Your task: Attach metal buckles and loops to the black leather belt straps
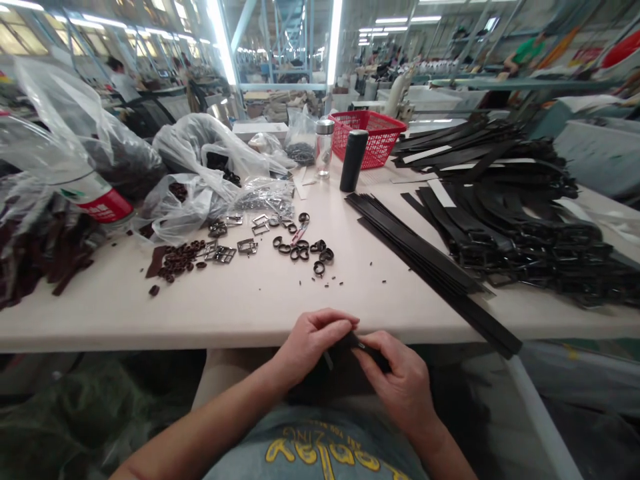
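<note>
Just off the table's front edge, my left hand (pixel 317 337) and my right hand (pixel 403 370) are closed on a dark belt strap (pixel 349 341). A small bit of metal shows on it near my right fingertips; most of the strap is hidden by the hands or lost against the dark below. Dark belt loops (pixel 300 251) lie on the table beyond my hands, with tiny dark pins (pixel 334 278) scattered nearer. Metal buckles (pixel 247 247) and a heap of brown loops (pixel 180 261) rest to the left. Black straps (pixel 425 257) slant over the front edge at right.
Piles of buckled black belts (pixel 530 247) cover the right side. A dark flask (pixel 354 160), a glass bottle (pixel 324 150) and a red basket (pixel 373 127) stand at the back. Plastic bags (pixel 200 150), a large bottle (pixel 103 197) and brown straps (pixel 30 247) crowd the left.
</note>
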`<state>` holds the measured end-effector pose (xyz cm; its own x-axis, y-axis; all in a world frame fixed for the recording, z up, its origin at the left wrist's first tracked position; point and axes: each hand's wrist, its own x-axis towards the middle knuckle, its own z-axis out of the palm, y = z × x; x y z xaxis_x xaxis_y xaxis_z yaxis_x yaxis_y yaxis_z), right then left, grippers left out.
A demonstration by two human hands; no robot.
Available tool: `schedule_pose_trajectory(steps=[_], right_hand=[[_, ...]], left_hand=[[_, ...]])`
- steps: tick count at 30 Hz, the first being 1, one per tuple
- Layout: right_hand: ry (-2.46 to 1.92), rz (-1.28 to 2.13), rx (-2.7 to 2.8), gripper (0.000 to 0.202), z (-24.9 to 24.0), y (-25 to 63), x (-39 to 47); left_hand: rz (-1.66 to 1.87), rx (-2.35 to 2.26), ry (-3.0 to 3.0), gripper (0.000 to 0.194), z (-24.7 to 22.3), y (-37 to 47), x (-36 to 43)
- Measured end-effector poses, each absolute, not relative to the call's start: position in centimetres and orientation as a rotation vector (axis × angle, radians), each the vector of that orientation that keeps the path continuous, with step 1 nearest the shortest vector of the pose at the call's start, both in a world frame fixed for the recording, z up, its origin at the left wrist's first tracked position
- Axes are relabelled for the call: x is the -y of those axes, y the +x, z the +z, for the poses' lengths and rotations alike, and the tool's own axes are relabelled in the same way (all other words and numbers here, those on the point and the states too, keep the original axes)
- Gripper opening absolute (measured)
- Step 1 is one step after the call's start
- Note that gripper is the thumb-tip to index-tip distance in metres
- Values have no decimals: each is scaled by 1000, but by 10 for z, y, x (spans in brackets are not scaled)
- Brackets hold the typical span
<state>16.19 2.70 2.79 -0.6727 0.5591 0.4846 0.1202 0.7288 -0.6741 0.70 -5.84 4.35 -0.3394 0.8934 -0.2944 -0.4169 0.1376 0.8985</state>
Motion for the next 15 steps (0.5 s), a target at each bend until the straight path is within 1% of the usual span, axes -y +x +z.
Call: schedule_pose_trajectory(steps=[4, 6, 7, 8, 11, 12, 13, 15], right_hand=[[-537, 662, 2189, 12, 18, 157, -25], [-539, 674, 2160, 9, 14, 158, -27], [-537, 740, 2153, 6, 13, 160, -28], [-527, 856, 2156, 8, 13, 162, -31], [-458, 1391, 2129, 35, 18, 171, -40], [-443, 1556, 2103, 40, 20, 174, -43], [-438, 1676, 2082, 41, 21, 176, -46], [-457, 1788, 2074, 37, 23, 177, -50]], left_hand=[[1498, -1195, 540, 40, 37, 26, 59], [1490, -1201, 570, 42, 34, 28, 60], [1502, -1218, 626, 41, 34, 27, 61], [1507, -1236, 722, 40, 35, 25, 62], [1448, -1288, 1185, 39, 42, 17, 65], [1402, -1304, 1341, 40, 43, 15, 66], [1360, -1322, 1468, 40, 44, 13, 66], [1321, -1340, 1591, 42, 45, 13, 68]])
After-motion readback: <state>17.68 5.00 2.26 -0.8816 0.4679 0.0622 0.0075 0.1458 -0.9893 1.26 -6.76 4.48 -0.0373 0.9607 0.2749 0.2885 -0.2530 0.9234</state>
